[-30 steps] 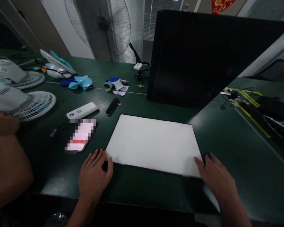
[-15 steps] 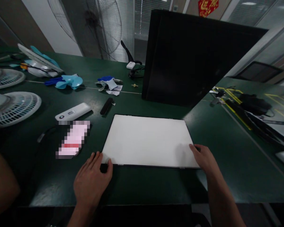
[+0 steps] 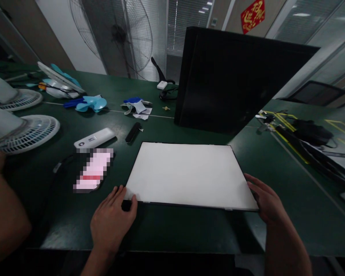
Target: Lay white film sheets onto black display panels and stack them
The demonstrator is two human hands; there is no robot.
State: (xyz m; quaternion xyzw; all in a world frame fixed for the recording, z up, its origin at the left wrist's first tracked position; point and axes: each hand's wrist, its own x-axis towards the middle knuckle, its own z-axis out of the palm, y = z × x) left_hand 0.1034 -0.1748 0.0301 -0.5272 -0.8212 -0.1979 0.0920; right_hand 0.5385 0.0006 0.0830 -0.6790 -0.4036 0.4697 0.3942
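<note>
A thin rectangular white panel (image 3: pixel 186 174) with a narrow dark frame is in front of me over the green table. At its near left corner is my left hand (image 3: pixel 113 216), thumb at the front edge and fingers along the left edge, gripping the corner. My right hand (image 3: pixel 268 199) holds the right side near the front corner, its fingers along the edge and its thumb hidden. That side looks slightly raised off the table, with a dark shadow below it.
Behind the panel stands a large black monitor-like screen (image 3: pixel 244 80). To the left lie a pixelated pink phone-like item (image 3: pixel 94 168), a white elongated device (image 3: pixel 94 138), a small black object (image 3: pixel 133 132) and white fan parts (image 3: pixel 37 132). Another person's arm (image 3: pixel 8 214) rests at far left.
My right hand has shifted right and round to the panel's outer edge, and its thumb has left the white face. The panel's right side has come up slightly. My left hand stays put.
</note>
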